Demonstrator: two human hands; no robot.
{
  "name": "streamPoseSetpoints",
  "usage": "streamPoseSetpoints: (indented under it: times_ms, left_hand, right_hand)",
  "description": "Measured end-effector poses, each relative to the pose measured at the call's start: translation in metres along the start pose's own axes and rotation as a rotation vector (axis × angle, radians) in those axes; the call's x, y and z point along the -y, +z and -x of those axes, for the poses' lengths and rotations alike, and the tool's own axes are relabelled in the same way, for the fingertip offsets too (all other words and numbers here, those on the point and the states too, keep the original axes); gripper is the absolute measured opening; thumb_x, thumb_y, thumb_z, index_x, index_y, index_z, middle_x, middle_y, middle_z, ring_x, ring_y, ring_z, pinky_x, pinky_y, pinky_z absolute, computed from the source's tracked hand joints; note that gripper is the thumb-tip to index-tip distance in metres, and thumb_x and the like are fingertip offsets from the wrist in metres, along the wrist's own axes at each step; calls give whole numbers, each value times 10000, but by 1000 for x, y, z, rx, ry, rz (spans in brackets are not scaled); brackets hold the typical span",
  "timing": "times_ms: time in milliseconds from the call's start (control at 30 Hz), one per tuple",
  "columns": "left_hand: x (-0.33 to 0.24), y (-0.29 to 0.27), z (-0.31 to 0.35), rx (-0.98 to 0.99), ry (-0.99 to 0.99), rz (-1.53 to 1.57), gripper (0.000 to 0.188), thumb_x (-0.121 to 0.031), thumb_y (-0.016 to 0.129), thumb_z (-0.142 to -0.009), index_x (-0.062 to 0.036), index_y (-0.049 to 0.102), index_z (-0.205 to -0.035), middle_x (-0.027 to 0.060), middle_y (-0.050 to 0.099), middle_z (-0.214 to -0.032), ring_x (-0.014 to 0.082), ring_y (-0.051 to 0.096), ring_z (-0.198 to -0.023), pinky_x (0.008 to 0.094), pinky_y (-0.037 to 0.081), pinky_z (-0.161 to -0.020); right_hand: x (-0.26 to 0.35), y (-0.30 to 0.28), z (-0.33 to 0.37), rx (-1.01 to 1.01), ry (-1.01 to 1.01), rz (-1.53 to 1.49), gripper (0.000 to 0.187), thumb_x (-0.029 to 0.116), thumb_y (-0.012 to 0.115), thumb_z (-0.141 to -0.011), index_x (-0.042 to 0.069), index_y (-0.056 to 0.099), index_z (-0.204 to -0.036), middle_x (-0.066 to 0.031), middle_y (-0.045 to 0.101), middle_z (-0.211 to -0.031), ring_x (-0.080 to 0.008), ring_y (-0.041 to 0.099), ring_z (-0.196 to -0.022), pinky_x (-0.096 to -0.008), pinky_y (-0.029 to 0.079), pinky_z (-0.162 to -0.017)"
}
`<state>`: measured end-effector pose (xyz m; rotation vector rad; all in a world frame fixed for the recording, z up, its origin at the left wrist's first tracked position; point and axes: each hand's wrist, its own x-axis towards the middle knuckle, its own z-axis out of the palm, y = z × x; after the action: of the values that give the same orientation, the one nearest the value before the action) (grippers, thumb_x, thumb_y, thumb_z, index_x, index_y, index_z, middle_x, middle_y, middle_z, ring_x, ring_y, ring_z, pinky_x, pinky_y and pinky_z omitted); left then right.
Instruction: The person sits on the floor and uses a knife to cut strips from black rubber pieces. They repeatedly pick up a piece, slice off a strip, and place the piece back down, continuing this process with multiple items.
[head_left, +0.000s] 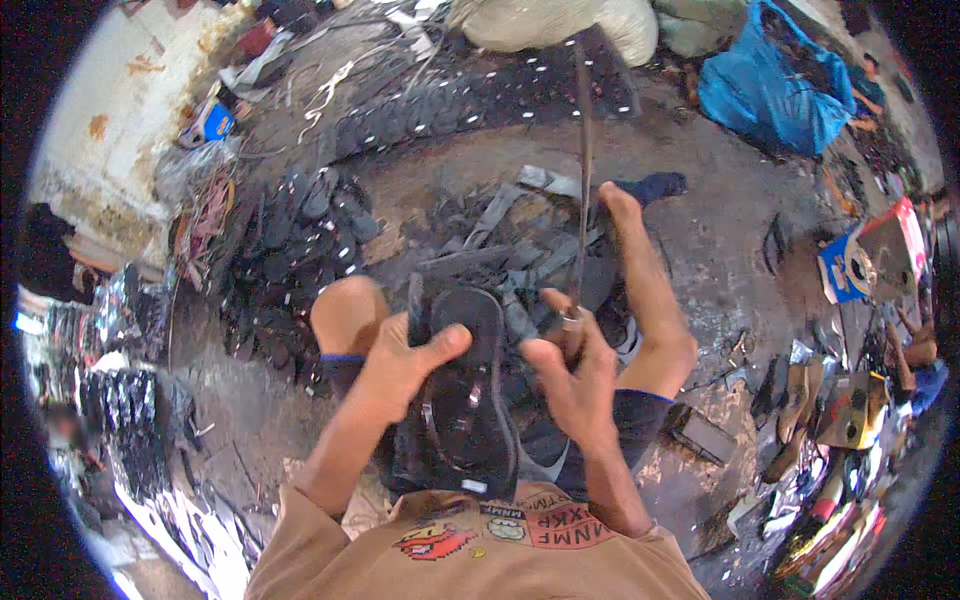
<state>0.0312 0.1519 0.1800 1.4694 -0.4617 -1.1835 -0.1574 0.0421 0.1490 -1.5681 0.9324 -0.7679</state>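
Observation:
A black sandal [470, 310] with dark straps lies lengthwise over my lap on a larger dark sheet or piece of rubber. My left hand [405, 360] grips its left side, thumb pressed on top and the other fingers out of sight underneath. To the right of the sandal, my right hand [580, 375] is closed round the handle of a long, thin-bladed knife [586, 170]. The blade points away from me, apart from the sandal. Dark strips of rubber [480, 225] lie loosely heaped on the floor just beyond both hands.
Rows of black sandals or soles [430, 110] lie farther off, with a dark pile of similar pieces [290, 250] at left. A blue bag [775, 85] stands at far right. Boxes [855, 410] and scraps lie on the right. Pale sacks [560, 25] are at the back.

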Motion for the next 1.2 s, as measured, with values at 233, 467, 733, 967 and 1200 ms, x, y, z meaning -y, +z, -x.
streamPoseSetpoints:
  times_ms: [233,467,733,967,1200]
  left_hand:
    - [-9,-35,37,1,-227,164,529,-364,815,-912,-17,634,-1269,60,727,-1029,168,711,-852,343,614,-743]
    - [-4,-36,32,15,-296,112,491,-352,827,-906,-13,664,-1221,63,732,-1043,165,706,-917,346,596,-807]
    - [-16,-42,12,92,-240,-172,460,-328,826,-912,-14,679,-1214,58,745,-1074,149,697,-966,334,569,-870]
    - [-18,-41,5,169,-229,-330,530,-364,812,-920,-1,650,-1270,89,736,-1126,169,696,-998,339,569,-889]
    - [-7,3,6,84,212,633,505,-408,473,-1087,-59,529,-1448,164,649,-1328,300,664,-1188,501,498,-1112]
  right_hand:
    - [-55,-41,121,487,181,267,309,306,565,-1026,35,596,-1171,-242,636,-733,-429,652,-644,-470,497,-611]
    - [-68,-64,134,549,241,355,362,375,601,-1002,31,596,-1115,-266,639,-742,-516,652,-740,-544,494,-643]
    - [-12,-45,-38,895,60,424,496,489,444,-1073,61,613,-1258,-285,693,-867,-502,676,-866,-576,521,-776]
    - [0,6,-105,1046,-267,324,595,488,387,-1099,39,503,-1471,-217,708,-800,-462,699,-819,-531,525,-743]
    - [10,-10,-63,537,-140,-108,531,343,414,-1125,83,411,-1588,-125,672,-795,-265,665,-711,-394,523,-726]
